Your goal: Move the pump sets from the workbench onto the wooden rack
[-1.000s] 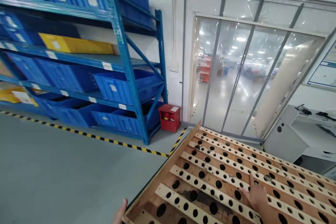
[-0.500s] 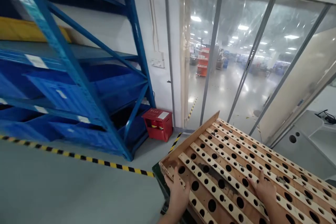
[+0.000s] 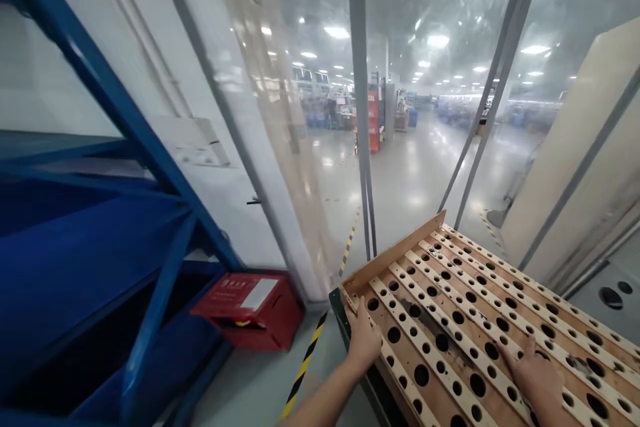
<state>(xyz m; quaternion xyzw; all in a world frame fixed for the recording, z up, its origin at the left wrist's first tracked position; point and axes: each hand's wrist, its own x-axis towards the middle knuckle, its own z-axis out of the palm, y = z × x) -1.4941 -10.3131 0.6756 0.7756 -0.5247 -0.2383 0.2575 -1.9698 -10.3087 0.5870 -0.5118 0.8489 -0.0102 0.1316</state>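
A wooden board with slats and rows of round holes [image 3: 400,313] fills the lower right, with a dark green frame [image 3: 345,320] showing under its left edge. My left hand [image 3: 364,340] is closed over the slat along that edge, near the far left corner. Farther right, my right hand [image 3: 539,377] rests on top of the slats, its fingers stretched out and apart, holding nothing. A raised wooden lip [image 3: 395,250] runs along the board's far side.
Clear strip curtains with grey bands [image 3: 361,113] hang just ahead of the board. To the left stand a red box [image 3: 250,310] and a blue shelving frame [image 3: 155,307]. Yellow-black tape [image 3: 307,360] marks the floor. A grey surface with holes [image 3: 607,293] lies at right.
The view has moved forward and the board is closer to the strip curtain. The red box looks larger and the shelving has slid left. Both hands keep their places on the board.
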